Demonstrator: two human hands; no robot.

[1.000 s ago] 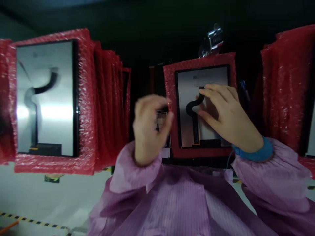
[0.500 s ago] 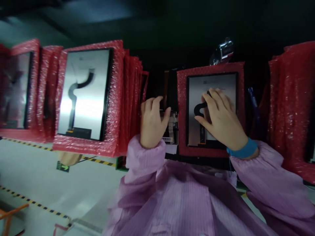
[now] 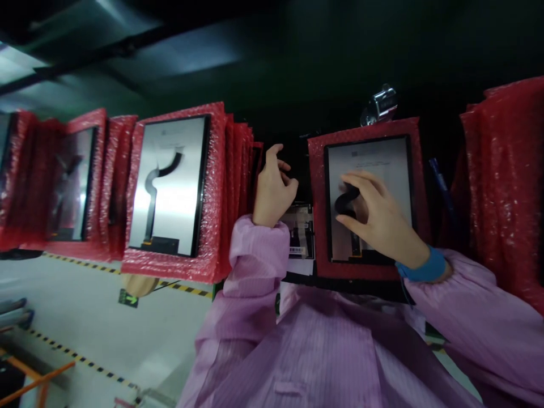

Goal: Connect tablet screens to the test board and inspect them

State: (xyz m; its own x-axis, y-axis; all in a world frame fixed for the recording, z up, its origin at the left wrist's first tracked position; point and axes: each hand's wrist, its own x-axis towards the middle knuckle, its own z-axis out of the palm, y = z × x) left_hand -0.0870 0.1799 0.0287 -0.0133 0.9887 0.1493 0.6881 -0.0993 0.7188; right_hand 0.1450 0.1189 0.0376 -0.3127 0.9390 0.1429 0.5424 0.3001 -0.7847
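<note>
A silver-backed display panel [image 3: 369,156] with a dark frame lies on a red bubble-wrap sheet [image 3: 318,226] right of centre. Over it is my right hand [image 3: 378,218], thumb and fingers apart around the curved black flex cable [image 3: 347,199]; whether the fingers touch the cable is unclear. My left hand [image 3: 274,190] hovers to the left of the panel, index finger raised, the others curled, with nothing visible in it. Below it lies a small part with a barcode label [image 3: 297,251]. A blue band circles my right wrist.
Red-wrapped panels [image 3: 170,187] stand in a row on the left. More red bubble wrap [image 3: 505,187] is stacked at the right. A blue pen [image 3: 440,178] and a shiny metallic object [image 3: 379,106] are near the panel. Striped floor tape shows lower left.
My right hand's fingers have drawn back from the panel's upper part toward the cable. My left hand has risen slightly, its fingers curling. The view has shifted, so the left stacks appear further right.
</note>
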